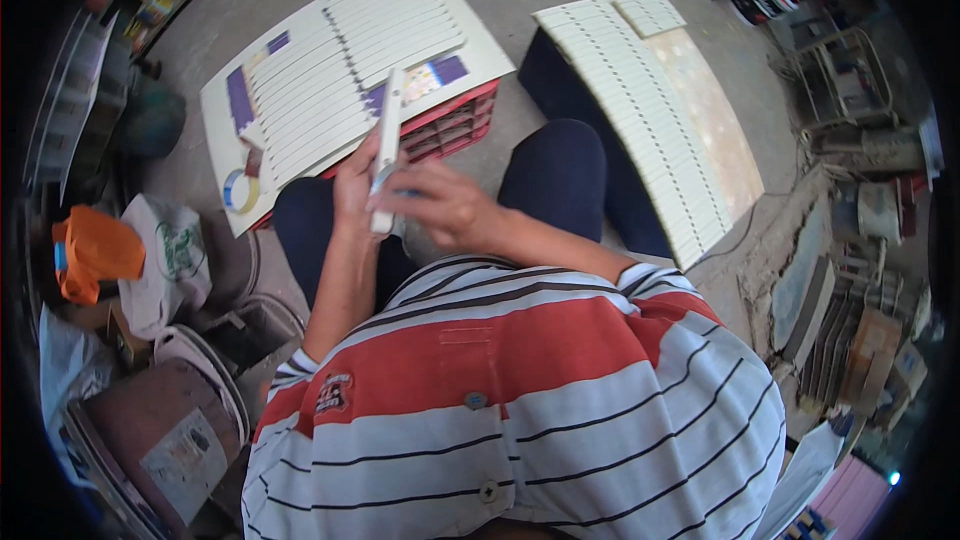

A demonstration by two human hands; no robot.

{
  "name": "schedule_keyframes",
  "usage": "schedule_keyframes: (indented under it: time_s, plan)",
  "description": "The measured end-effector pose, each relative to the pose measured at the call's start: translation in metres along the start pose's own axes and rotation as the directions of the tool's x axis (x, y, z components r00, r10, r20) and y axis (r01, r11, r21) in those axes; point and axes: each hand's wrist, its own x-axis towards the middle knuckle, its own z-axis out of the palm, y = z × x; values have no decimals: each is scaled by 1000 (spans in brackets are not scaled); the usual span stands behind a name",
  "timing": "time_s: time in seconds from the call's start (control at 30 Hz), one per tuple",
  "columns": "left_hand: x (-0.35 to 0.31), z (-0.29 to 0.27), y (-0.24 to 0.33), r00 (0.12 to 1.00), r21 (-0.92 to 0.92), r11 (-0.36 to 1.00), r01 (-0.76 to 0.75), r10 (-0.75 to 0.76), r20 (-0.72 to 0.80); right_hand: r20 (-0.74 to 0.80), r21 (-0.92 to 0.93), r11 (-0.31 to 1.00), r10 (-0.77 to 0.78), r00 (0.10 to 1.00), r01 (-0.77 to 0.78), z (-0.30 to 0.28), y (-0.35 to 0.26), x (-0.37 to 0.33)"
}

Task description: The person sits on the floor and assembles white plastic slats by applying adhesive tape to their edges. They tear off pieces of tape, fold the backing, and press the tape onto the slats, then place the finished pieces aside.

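Observation:
A narrow white bar (392,105) with small dark marks along it stands upright in front of my body. My left hand (354,188) is closed around its lower part. My right hand (448,202) meets the bar's lower end with bent, pinched fingers, and a small bluish spot shows there. What these fingers pinch is too small to make out. Just beyond my hands, a cream board with rows of white strips (310,90) rests on a red plastic crate (450,125). A roll of tape (240,190) lies at the board's near left corner.
At the right, a second board lined with white strips (640,110) lies on a dark support, with a small stack of strips (650,13) on it. An orange bag (100,250), a white bag (165,255) and bins crowd the left. Racks and boxes (870,355) stand far right.

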Motion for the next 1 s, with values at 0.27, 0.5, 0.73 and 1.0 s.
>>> schedule_keyframes:
  time_s: [0.27,0.5,0.73,1.0]
  plan:
    - [-8,24,5,997,64,998,1,4,-81,66,-19,1000,-3,998,5,-5,-5,3]
    - [-10,29,7,993,110,994,-26,38,-113,7,-55,998,-20,1000,20,-2,-3,6]
    - [-13,20,4,997,61,997,-49,52,-51,13,-55,996,76,997,-75,-2,-12,5]
    - [-12,-9,19,985,133,989,-61,81,-155,581,-125,772,567,584,-624,-6,34,-51]
